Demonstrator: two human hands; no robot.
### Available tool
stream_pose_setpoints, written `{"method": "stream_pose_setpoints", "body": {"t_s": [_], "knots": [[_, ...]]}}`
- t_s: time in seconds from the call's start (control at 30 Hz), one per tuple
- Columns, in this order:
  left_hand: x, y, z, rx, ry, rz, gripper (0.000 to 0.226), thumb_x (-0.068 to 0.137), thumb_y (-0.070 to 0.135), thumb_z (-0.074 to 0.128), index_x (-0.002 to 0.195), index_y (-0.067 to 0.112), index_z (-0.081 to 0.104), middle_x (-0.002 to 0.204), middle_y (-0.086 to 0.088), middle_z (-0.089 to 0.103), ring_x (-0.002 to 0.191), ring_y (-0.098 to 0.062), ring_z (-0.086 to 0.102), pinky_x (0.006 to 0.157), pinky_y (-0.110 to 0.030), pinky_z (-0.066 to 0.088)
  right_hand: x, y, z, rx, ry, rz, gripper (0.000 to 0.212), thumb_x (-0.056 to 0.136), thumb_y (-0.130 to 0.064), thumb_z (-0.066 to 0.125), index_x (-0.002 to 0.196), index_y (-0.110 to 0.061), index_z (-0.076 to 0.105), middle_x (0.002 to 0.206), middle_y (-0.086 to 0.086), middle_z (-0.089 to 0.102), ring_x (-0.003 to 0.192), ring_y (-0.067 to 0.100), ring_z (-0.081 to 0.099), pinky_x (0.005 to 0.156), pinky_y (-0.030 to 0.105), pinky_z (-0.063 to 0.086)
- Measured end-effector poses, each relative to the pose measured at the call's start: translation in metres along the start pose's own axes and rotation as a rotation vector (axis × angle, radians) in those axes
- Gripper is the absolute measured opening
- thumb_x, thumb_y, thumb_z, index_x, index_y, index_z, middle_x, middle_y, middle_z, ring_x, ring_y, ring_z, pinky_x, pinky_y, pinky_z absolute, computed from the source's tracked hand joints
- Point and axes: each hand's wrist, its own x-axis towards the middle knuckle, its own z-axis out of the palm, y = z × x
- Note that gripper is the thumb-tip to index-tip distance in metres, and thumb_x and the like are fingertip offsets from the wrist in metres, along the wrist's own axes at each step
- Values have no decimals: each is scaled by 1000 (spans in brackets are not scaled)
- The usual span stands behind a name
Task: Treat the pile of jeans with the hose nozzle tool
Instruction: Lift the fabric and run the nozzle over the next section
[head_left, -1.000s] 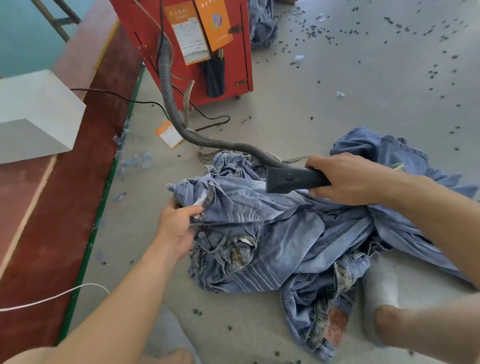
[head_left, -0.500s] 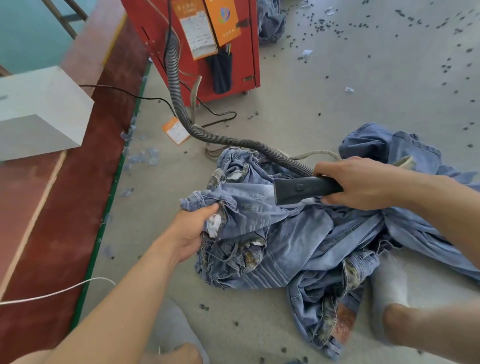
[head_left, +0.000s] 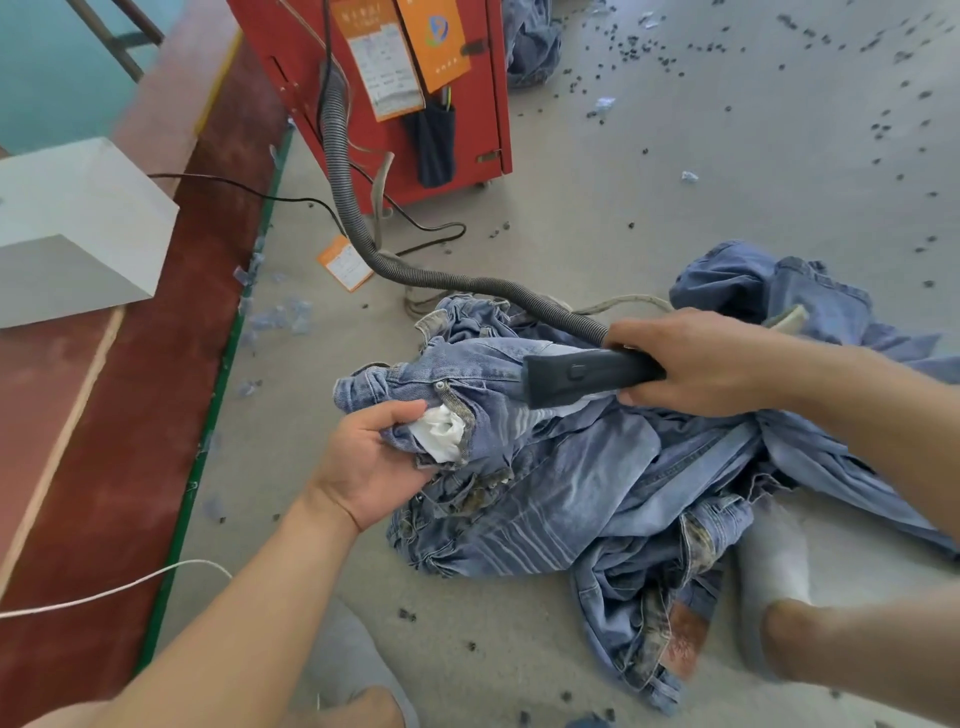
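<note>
1. The left hand (head_left: 371, 464) has turned palm-up since earlier, baring white pocket lining (head_left: 439, 434).
2. It clutches the crumpled faded-blue denim jeans pile (head_left: 597, 483) on the concrete floor (head_left: 675, 182).
3. The right hand (head_left: 696, 361) grips the dark flat plastic nozzle (head_left: 576, 375) on its ribbed grey hose (head_left: 415, 273), touching the denim.

We record bright, even daylight across concrete floor (head_left: 675, 218); source direction cannot be determined. Shadows soft, faint under pile of jeans (head_left: 597, 493). No hard glare; white block (head_left: 78, 234) at left near overexposure. We note wide-angle bending at frame edges, red machine (head_left: 395, 93) leaning. Centre sharp; lower corners and forearms smeared by slight motion blur. Small floor debris soft toward top right.
</note>
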Motion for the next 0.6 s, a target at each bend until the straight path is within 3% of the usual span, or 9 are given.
{"method": "stream_pose_setpoints", "body": {"t_s": [0.07,0.13,0.27,0.4,0.47,0.53,0.6], "knots": [[1,1,1,-26,-32,-12,62,65,7,84,124,-6,69,134,-23,64,118,-38,66,101,-49,55,5,-10,2,22,26,-33,27,91,-43,71,111,-36,53,87,-14,62,79,0,57,63,22,41],[2,1,1,-32,-45,-4,51,78,8,71,127,-5,68,133,-22,65,119,-37,66,103,-49,54,8,-16,-1,58,62,-49,28,92,-44,69,114,-37,54,91,-10,66,79,8,61,70,34,50],[3,1,3,-40,-102,-13,48,81,10,68,127,-2,70,136,-20,65,124,-35,65,100,-47,55,8,-15,-12,187,150,-48,26,92,-39,71,114,-36,57,85,-16,65,79,-2,60,67,25,47],[0,2,2,-47,-95,-6,45,90,12,48,126,-1,71,137,-20,65,124,-35,65,99,-45,56,1,-1,-25,114,136,35,25,92,-35,73,113,-34,60,81,-16,63,72,-1,58,61,23,37],[0,2,3,-56,-91,-21,45,90,11,48,128,-2,70,138,-21,64,124,-36,65,98,-46,56,1,-3,-23,84,72,49,26,92,-32,74,115,-32,61,84,-13,66,73,1,58,63,28,41],[-1,0,5,-34,-102,-46,46,89,10,50,129,-2,69,136,-21,64,122,-36,66,99,-47,56,3,-16,-14,59,31,18,26,93,-35,72,115,-34,58,93,-8,67,82,14,63,73,37,49],[-1,-1,6,-17,-104,-61,45,88,10,51,127,-2,70,133,-21,65,119,-36,66,103,-47,55,6,-31,-7,19,58,-32,27,93,-40,70,115,-36,55,98,-9,66,89,19,63,79,43,51]]}}
